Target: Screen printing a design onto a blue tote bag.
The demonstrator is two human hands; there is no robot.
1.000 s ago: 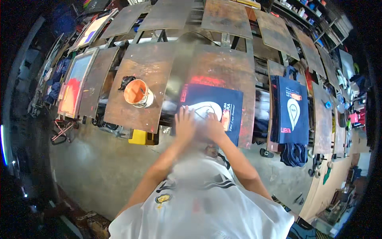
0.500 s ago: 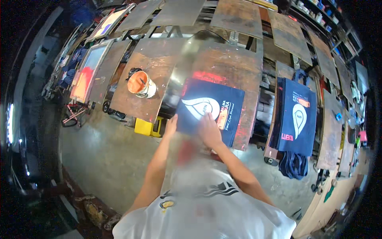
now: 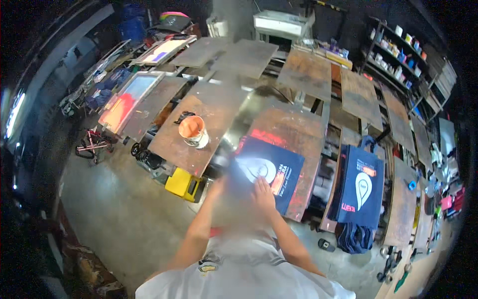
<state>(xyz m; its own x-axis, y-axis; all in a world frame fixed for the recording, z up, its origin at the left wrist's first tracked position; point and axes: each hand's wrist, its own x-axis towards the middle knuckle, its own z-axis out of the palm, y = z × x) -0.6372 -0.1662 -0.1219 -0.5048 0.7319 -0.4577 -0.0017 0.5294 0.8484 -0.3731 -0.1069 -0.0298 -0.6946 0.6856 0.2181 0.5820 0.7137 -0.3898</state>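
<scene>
View tilts up since earlier frame, navy printed cloth (image 3: pixel 271 169) lies ahead under open, flat right hand (image 3: pixel 263 196), left hand (image 3: pixel 217 187) blurred, can't tell.

**Left hand (image 3: pixel 217 192) off the print, view tipped up**

I no longer see that hand spread over the white teardrop print (image 3: pixel 267 170), as a second ago; it is now a blur by the near left side of the navy bag (image 3: pixel 271 151). My view now takes in a white basin-like unit (image 3: pixel 281 24) at the far side and more of the bottle rack (image 3: pixel 391 58), far right.
</scene>
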